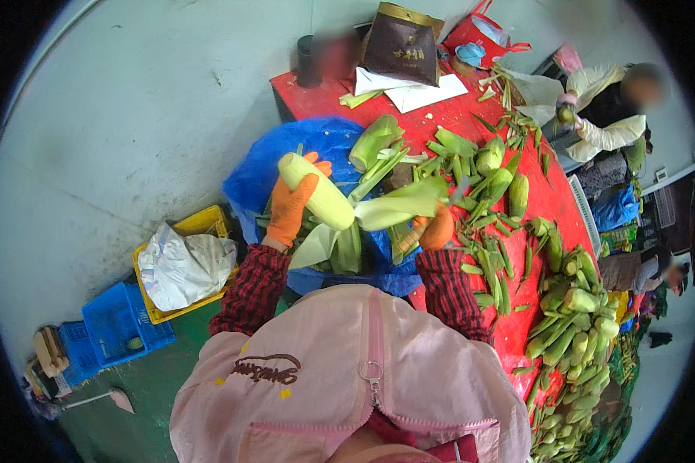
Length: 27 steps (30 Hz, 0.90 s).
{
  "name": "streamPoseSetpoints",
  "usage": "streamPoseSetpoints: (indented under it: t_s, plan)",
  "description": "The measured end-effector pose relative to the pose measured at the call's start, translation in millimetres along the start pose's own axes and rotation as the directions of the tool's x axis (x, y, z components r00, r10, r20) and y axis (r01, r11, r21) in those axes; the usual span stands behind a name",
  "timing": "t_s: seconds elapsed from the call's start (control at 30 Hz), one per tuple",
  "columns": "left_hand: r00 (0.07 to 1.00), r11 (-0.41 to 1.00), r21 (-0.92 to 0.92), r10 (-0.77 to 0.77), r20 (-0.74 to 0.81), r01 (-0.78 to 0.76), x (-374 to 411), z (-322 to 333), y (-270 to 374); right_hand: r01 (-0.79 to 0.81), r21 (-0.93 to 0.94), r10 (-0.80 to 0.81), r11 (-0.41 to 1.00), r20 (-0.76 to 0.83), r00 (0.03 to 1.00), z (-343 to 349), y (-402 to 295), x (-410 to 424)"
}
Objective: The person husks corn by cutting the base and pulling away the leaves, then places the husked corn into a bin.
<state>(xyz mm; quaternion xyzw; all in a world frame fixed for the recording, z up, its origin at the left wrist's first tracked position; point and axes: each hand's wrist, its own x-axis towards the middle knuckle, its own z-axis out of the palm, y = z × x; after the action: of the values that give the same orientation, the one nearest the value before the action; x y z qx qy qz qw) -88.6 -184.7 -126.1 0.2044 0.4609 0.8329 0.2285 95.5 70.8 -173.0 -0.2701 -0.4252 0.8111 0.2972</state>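
Observation:
My left hand [291, 202], in an orange glove, is wrapped around a pale green ear of corn [324, 199], held tilted over a blue plastic bag or liner [260, 168]. My right hand [438, 228], also orange-gloved, is closed on what looks like a knife with a wooden handle [410, 239]; its blurred grey blade [460, 188] points away. A loose pale husk leaf [402, 208] stretches between the ear's lower end and my right hand. Inside the blue bag lie stripped green husks [347, 249].
The red table [567, 214] carries cut husk pieces [492, 260] and a large pile of corn ears [579, 324]. A dark paper bag [402, 46] stands at its far end. Yellow [150, 309] and blue crates [113, 324] sit at left. Across the table, a person [605, 110] handles corn.

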Motion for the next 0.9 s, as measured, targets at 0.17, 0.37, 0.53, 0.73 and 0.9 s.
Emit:
streamPoseSetpoints:
  t_s: [0.17,0.37,0.53,0.73,0.9]
  plan:
    - [0.999,0.946,0.320,0.046,0.025,-0.052,6.3,12.8,14.4,-0.125,-0.729,0.206,0.673,0.022,0.978,16.1,-8.3,-18.7]
    - [0.983,0.809,0.563,0.097,0.157,-0.170,7.0,26.5,4.6,0.304,-0.740,-0.008,0.601,0.374,0.927,122.4,-64.5,-54.5]
    - [0.931,0.694,0.649,0.084,0.356,-0.311,4.0,54.1,12.6,0.250,-0.711,0.098,0.657,0.409,0.907,153.5,-46.9,-41.6]
    - [0.890,0.685,0.701,-0.174,0.420,-0.197,-7.8,20.1,14.7,0.083,-0.273,0.003,0.958,0.303,0.953,124.1,-80.5,-36.1]
    - [0.730,0.640,0.759,-0.575,0.369,0.120,-2.0,10.1,6.4,0.083,-0.215,-0.021,0.973,0.277,0.961,119.9,-86.4,-37.5]
